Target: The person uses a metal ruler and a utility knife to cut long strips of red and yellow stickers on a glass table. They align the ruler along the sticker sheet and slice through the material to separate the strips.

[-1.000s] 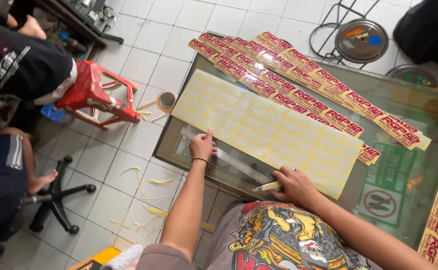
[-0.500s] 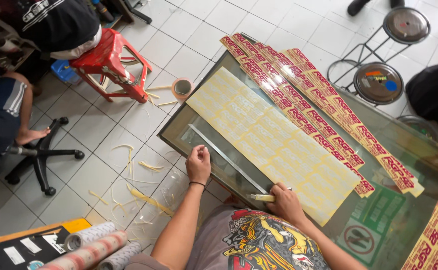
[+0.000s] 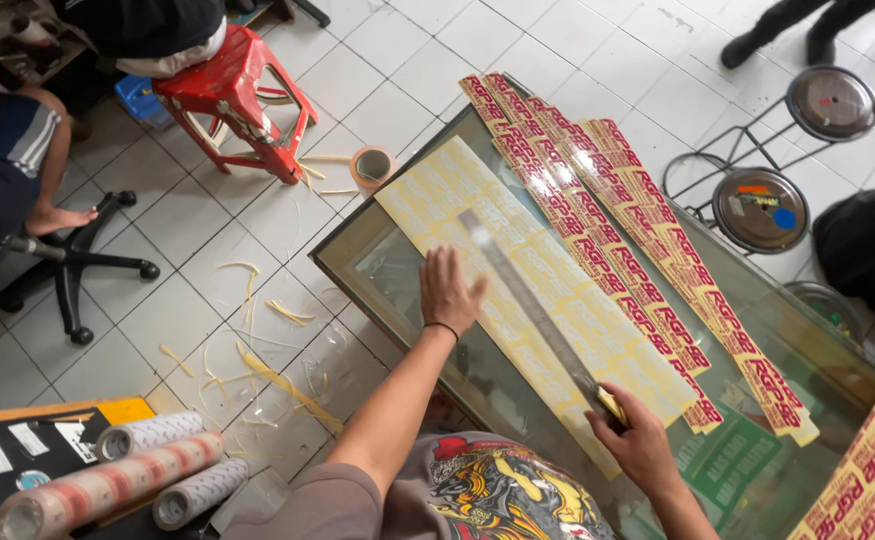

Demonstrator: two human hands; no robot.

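Yellow sticker sheet [image 3: 517, 300] lies flat along the glass table [image 3: 357, 262], running from the table's far left corner toward the person's chest, and the long metal ruler [image 3: 532, 305] now sits on top of it, down its length. Half a second ago the ruler lay on bare glass beside the sheet's near edge; it has since been carried inward across a row or so of stickers, which I read as lining up a fresh cut further into the sheet. The left hand [image 3: 449, 292] has gone with it: before, it pinched the ruler at the table's edge, and now it rests palm-down on the sheet just left of the ruler, fingers spread wide. The right hand [image 3: 639, 440] remains at the ruler's near end, fingers curled around a yellowish cutter [image 3: 612, 404] of which only the tip shows.

Beyond the yellow sheet, red-lettered sticker strips [image 3: 637, 240] overlap along the table's far side. On the tiled floor to the left lie thin yellow offcuts [image 3: 277, 375], a tape roll [image 3: 371, 166] and a red plastic stool [image 3: 232, 95]; two round metal stools [image 3: 760, 209] stand beyond the table.
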